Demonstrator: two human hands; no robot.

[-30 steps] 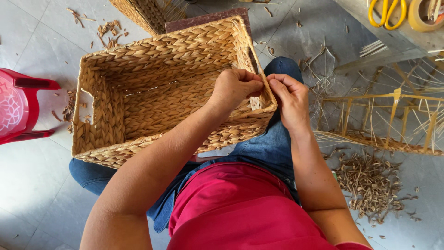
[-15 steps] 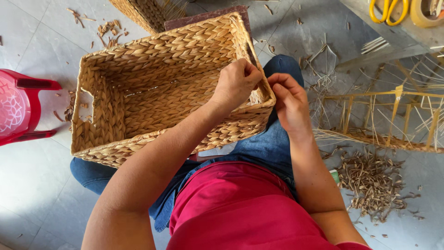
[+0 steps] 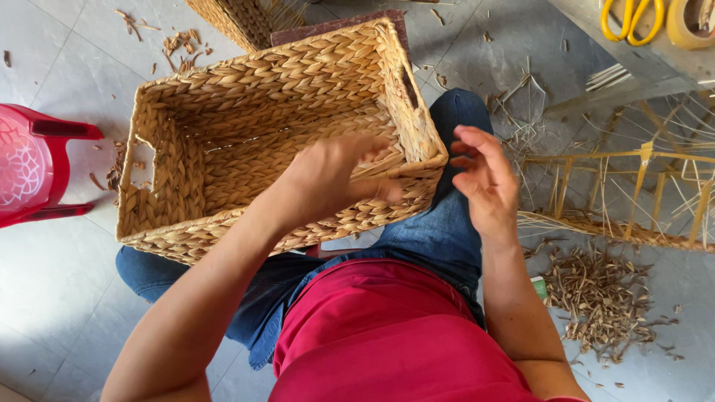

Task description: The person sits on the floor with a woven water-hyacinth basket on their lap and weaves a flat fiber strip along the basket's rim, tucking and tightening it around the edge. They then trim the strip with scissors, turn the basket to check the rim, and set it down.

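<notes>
The woven basket [image 3: 246, 126] sits tilted across the person's lap, its open mouth facing up toward the camera. It is rectangular, braided from thick golden-tan straw rope in a herringbone pattern. A cut-out handle slot shows in the left end wall, another in the right end wall. The inside is bare weave, and the near right corner rim looks loosely finished.

The left hand [image 3: 328, 182] is blurred, and it covers part of the woven basket's [image 3: 246, 97] near wall at mid-frame. At the left edge the red plastic stool [image 3: 33, 171] is cut off, as are the yellow-handled scissors [image 3: 633, 18] and tape roll [image 3: 693, 22] at the upper right. A second basket [image 3: 234, 18] at the top edge shows only its corner.
</notes>
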